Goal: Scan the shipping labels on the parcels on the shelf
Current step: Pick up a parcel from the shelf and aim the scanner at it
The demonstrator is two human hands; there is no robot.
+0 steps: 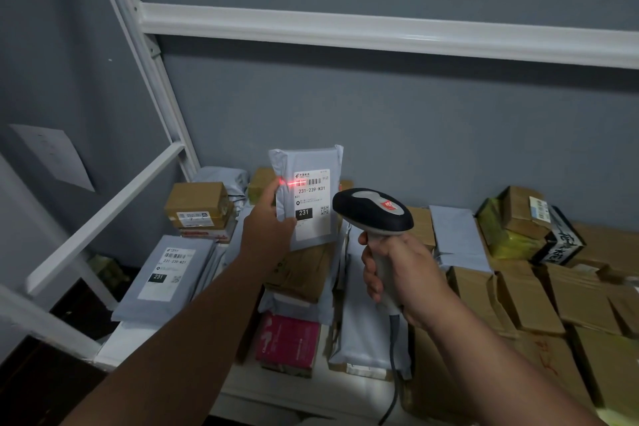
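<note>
1. Head view, writing. The grey parcel (306,195) held upright carries a white shipping label (312,204) reading "231-239-K01", then "K01", with "231" in white on a black block, a barcode at the top and a small QR code at the right. A red scan line (294,183) lies across the barcode and runs off the label's left edge to the fingertip there.
2. A second grey parcel (166,278) lies flat on the shelf (114,346), left of and below the left hand; its label shows the same "231-239-K01" and "231".
3. The small brown box (197,206) beyond that parcel has a white label, too small to read. The box at far right (562,240) shows large black-and-white characters that I cannot read.
4. Counts. Two grey parcels with readable labels; one pink box (288,344) below and between the hands; at least six brown cardboard boxes to the right of the right hand, exact total not countable because of overlap.
5. Left hand (266,228): fingers curled round the left edge of the upright parcel, gripping it above the pile.
6. Right hand (397,273): wrapped tight round the handle of the barcode scanner (373,213), whose head points at the label; its grey cable (394,370) hangs down below the hand.
7. The hands are apart, the scanner head just right of the held parcel, not touching it.
</note>
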